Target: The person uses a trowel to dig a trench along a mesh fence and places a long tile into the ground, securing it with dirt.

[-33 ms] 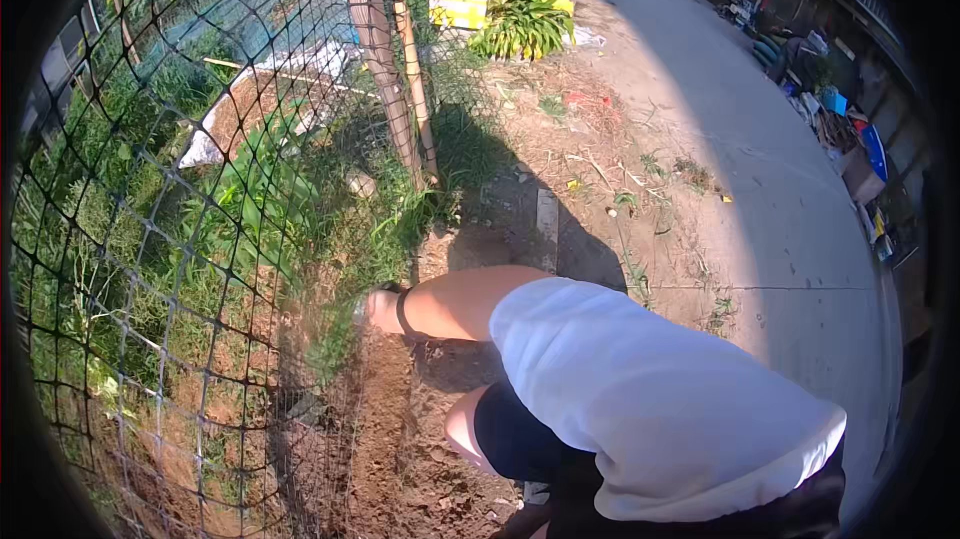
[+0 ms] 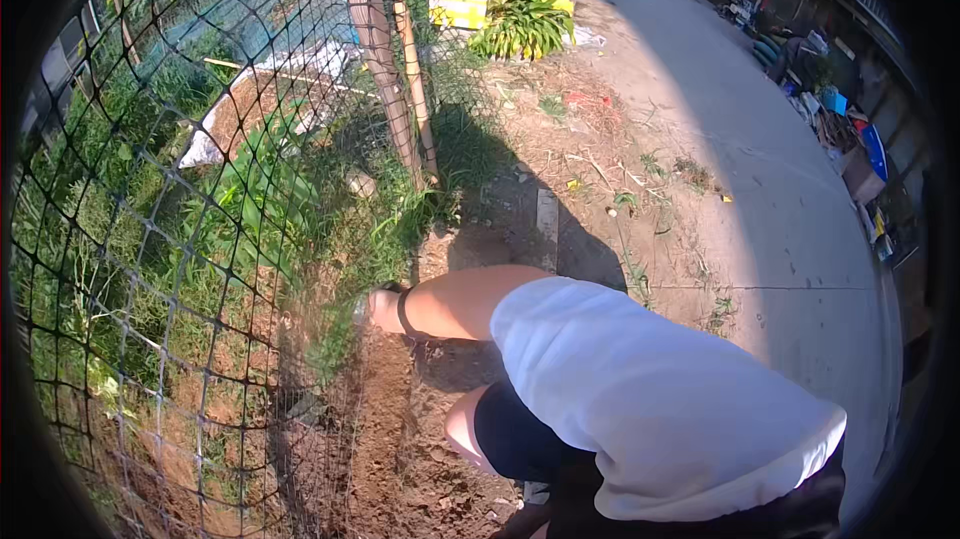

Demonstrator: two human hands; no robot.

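My right arm, in a white sleeve, reaches leftward across the view. My right hand (image 2: 384,309) is low beside the foot of a black mesh net (image 2: 165,349), with a dark band (image 2: 402,314) round its wrist. The fingers look curled and are partly hidden. A small greyish, shiny patch shows at their tips, too unclear to name. Just beyond and below the hand are thin green weeds (image 2: 330,344) and loose brown soil (image 2: 380,429). My left hand is out of view.
A wooden post (image 2: 380,59) and a thinner pole (image 2: 410,59) hold the net ahead. Behind the net lies a white sheet (image 2: 202,146) with brown matter on it. A leafy plant (image 2: 525,19) stands farther off. A concrete path (image 2: 740,179) runs along the right.
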